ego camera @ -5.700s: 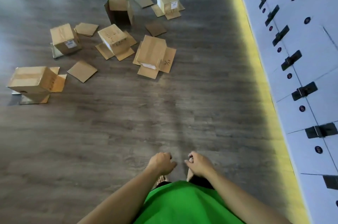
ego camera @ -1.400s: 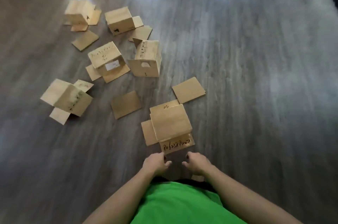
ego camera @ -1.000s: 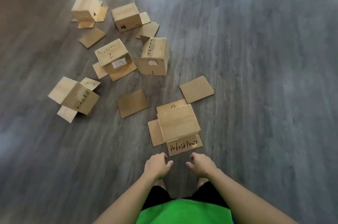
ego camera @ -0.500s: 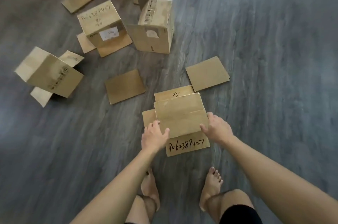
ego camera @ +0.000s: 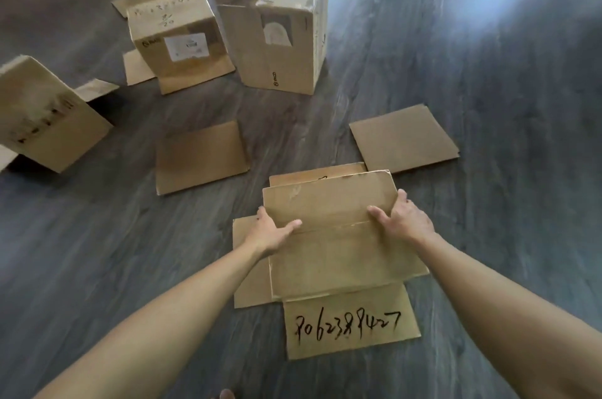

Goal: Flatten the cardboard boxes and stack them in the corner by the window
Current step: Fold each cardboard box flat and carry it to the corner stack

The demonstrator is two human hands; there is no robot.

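The gray floor has many cardboard boxes standing on it, and two flat sheets. The near box sits right in front, and the left hand and right hand grab its two sides.

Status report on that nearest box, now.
Left hand and right hand grip the nearest box by its sides. Box not yet flattened, flaps splayed on the floor. Nothing blocking it.

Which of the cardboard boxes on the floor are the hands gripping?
The nearest box, whose front flap bears a handwritten number. The left hand and right hand hold its two sides; the other boxes stand untouched farther back.
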